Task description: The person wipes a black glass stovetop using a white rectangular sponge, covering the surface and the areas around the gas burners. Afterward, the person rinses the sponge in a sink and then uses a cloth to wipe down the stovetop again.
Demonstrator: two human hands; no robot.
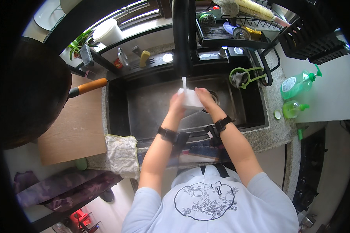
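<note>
Over the dark sink (151,113), a white object (193,100), blurred and possibly a bowl or box, is held between both hands. My left hand (177,102) grips its left side, and my right hand (204,97) grips its right side. A stream of water (184,83) falls from the black faucet (183,43) onto it. Part of the round drain (214,99) shows behind my right hand. Which way the object's opening faces, if it has one, I cannot tell.
A green strainer (242,78) hangs at the sink's right. Soap bottles (297,84) stand on the right counter. On the left are a wok (38,93) with a wooden handle, a wooden board (75,128) and a cloth (122,153). A dish rack (221,38) stands behind the sink.
</note>
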